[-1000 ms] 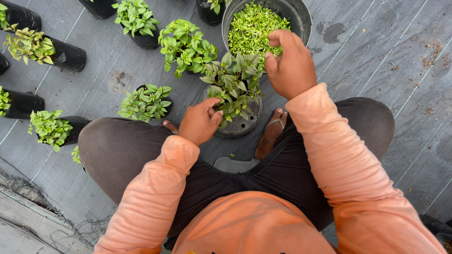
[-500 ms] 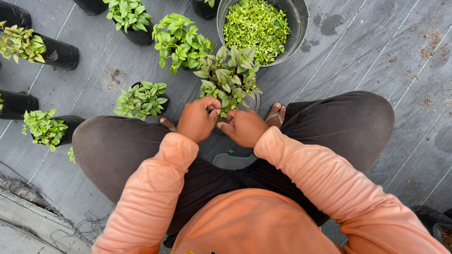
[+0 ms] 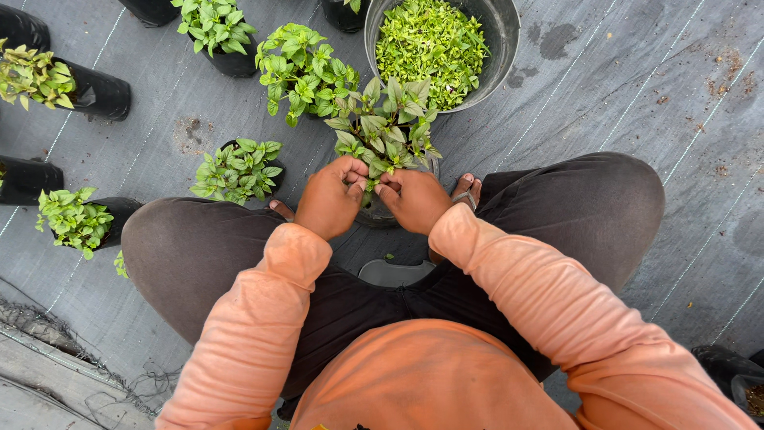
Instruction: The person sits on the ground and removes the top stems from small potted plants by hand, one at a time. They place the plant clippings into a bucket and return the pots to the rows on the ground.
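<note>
a person in an orange shirt with long sleeves squats on a grey ground sheet (image 3: 637, 95) and looks down at a small leafy plant (image 3: 386, 127) in a dark pot between the knees. every place here is told from this plant. both hands are at its near side, low among the leaves, and they sit close together, almost touching. the left hand (image 3: 334, 197) has its fingers curled in and pinched on a bit of the plant's leaves. the right hand (image 3: 414, 199) is curled the same way, with its fingertips on the leaves just beside the left ones. you cannot tell if the right one grips a leaf or only touches it. just behind the plant stands a round grey bucket (image 3: 501, 48) full of cut green leaves. to the left of the plant, and a bit behind, is a bushy green plant (image 3: 302, 72) whose leaves touch it. further left and nearer is a low plant (image 3: 239, 167) in a black bag, beside the person's left knee. more bagged plants (image 3: 76, 219) stand well apart on the far left. a bare foot in a sandal (image 3: 468, 191) peeks out just right of the plant's pot.
</note>
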